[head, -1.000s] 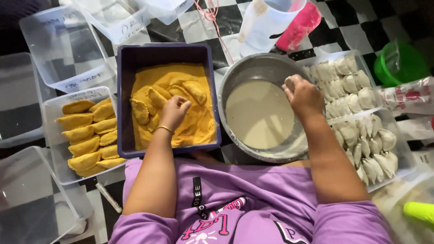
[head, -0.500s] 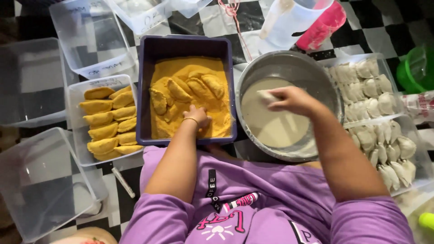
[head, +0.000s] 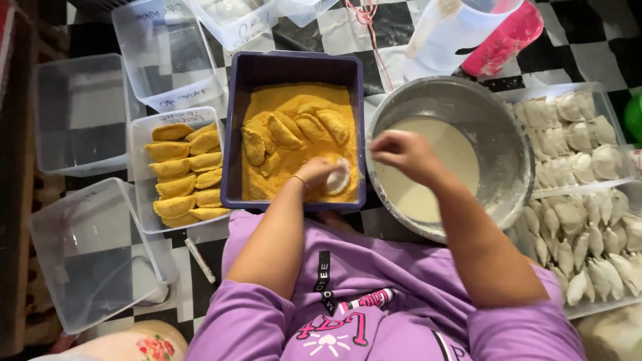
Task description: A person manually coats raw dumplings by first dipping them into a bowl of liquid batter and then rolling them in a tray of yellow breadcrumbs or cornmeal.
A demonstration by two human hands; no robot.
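A pale, wet dumpling (head: 338, 179) is pressed under the fingers of the left hand (head: 315, 172) at the lower right of the purple tray (head: 294, 65) of yellow crumbs, mid-frame. The right hand (head: 401, 152) is loosely curled, empty as far as can be told, over the batter bowl (head: 468, 100). Coated pieces (head: 180, 174) are stacked in a tub, left.

Green bowl (head: 635, 117) cut off rightward

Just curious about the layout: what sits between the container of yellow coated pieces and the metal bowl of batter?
In the head view, the purple tray of orange crumbs lies between the container and metal bowl. The left hand presses a pale piece in it.
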